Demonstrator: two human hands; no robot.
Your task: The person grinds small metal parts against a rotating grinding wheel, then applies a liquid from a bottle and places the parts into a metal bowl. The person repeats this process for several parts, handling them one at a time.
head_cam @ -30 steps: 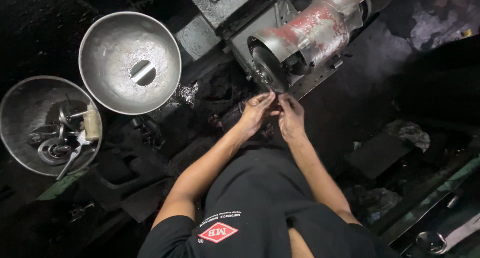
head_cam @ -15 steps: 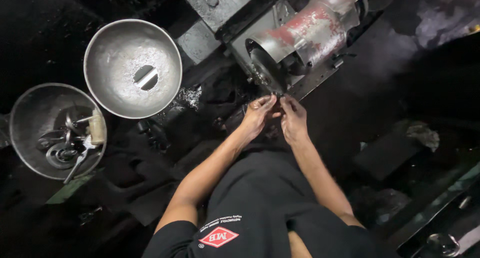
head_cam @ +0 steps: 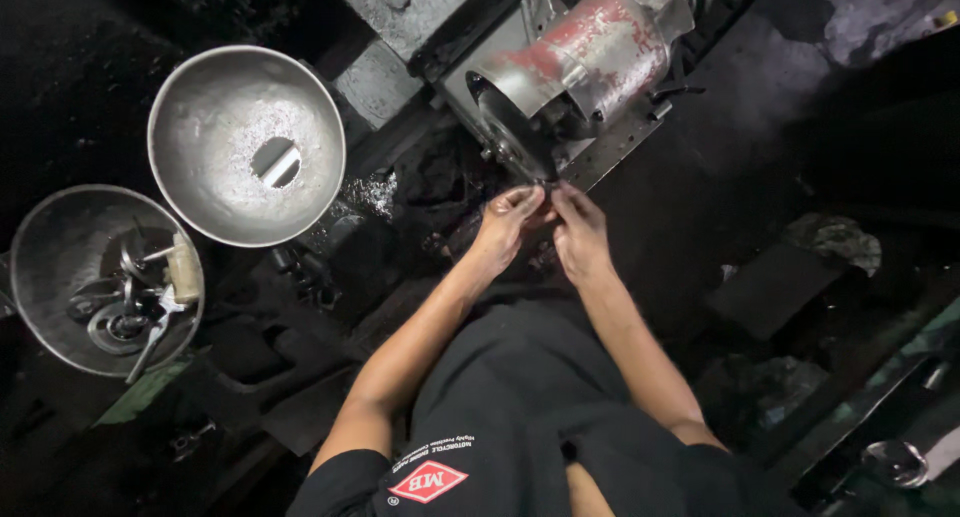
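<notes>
Head view: two hands, left (head_cam: pixel 508 220) and right (head_cam: pixel 580 229), fingertips pinched together on a small part, too dark to identify, at the lower edge of the machine's disc (head_cam: pixel 510 137). Two metal bowls: one empty (head_cam: pixel 215 167), one (head_cam: pixel 60 267) holding tools. Dark clutter all around.

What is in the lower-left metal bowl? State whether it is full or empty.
Neither: the lower-left bowl holds a few metal parts and a pale-handled tool, with bare metal showing.
</notes>
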